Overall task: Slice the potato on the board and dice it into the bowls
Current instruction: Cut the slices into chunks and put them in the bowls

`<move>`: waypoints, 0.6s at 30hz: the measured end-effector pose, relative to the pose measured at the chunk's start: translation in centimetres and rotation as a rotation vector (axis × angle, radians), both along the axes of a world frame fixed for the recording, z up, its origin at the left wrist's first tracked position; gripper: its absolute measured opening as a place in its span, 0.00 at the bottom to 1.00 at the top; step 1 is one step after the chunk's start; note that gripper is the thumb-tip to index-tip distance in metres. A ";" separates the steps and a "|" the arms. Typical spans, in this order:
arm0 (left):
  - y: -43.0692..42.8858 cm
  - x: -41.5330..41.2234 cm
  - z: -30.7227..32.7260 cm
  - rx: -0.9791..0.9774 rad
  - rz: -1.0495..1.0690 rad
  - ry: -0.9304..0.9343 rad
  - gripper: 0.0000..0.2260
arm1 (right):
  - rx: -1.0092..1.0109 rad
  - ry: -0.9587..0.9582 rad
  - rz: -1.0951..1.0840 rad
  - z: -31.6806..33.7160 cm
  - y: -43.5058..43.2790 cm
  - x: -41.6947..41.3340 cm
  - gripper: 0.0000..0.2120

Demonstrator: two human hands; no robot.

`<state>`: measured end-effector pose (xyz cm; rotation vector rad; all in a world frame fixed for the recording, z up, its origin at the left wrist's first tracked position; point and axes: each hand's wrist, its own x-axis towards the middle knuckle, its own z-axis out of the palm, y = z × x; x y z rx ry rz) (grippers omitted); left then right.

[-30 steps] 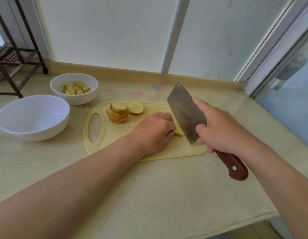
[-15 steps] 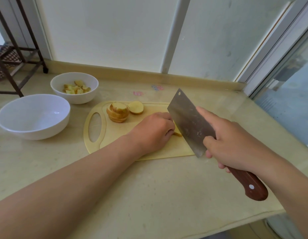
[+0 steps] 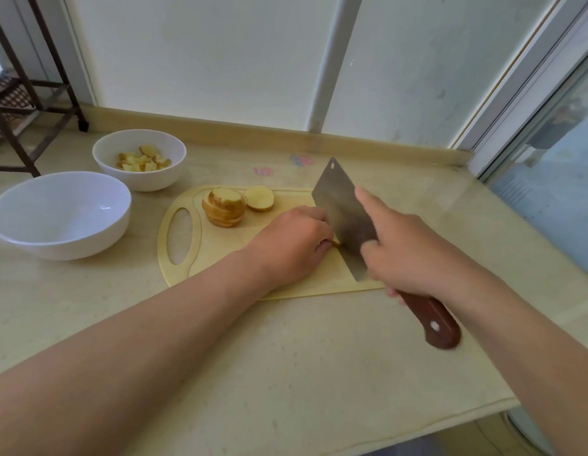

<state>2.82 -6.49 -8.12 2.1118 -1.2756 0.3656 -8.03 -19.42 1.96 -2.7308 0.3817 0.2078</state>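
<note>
A pale yellow cutting board (image 3: 220,255) lies on the counter. At its far left stands a stack of potato slices (image 3: 224,208), with one loose slice (image 3: 259,198) beside it. My left hand (image 3: 292,246) presses down on potato pieces mid-board, almost all hidden under its fingers. My right hand (image 3: 411,255) grips a cleaver (image 3: 343,212) by its brown handle, forefinger along the blade, the edge down on the board right against my left fingertips. The small white bowl (image 3: 139,159) at the back holds diced potato. The large white bowl (image 3: 60,213) on the left holds nothing.
A dark metal rack (image 3: 32,93) stands at the back left. A raised counter lip (image 3: 253,131) runs along the wall behind the board. The counter's front edge (image 3: 417,429) and right corner lie close to my right arm.
The cleaver moved left and down from a raised position to the right of the board, and now rests against my left fingertips. My left hand has stayed in place.
</note>
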 end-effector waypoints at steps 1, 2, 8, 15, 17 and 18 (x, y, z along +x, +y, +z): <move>0.0 0.0 0.1 0.001 -0.002 0.002 0.04 | 0.014 -0.013 -0.001 0.0 0.1 1.1 0.41; 0.1 0.0 0.1 0.002 -0.005 0.001 0.04 | 0.017 -0.021 0.008 0.1 0.2 2.1 0.41; 0.6 0.0 0.4 0.031 0.009 0.021 0.05 | 0.036 0.020 0.012 0.6 -0.6 3.0 0.41; 0.4 0.1 0.3 0.047 0.097 0.037 0.08 | 0.093 -0.003 -0.002 1.2 -1.9 -0.4 0.39; 0.4 0.1 0.3 0.050 0.106 0.040 0.08 | 0.067 -0.033 0.010 1.3 -1.6 -0.8 0.39; 0.4 0.2 0.3 0.048 0.106 0.039 0.08 | 0.063 -0.048 0.013 1.3 -1.4 -0.9 0.39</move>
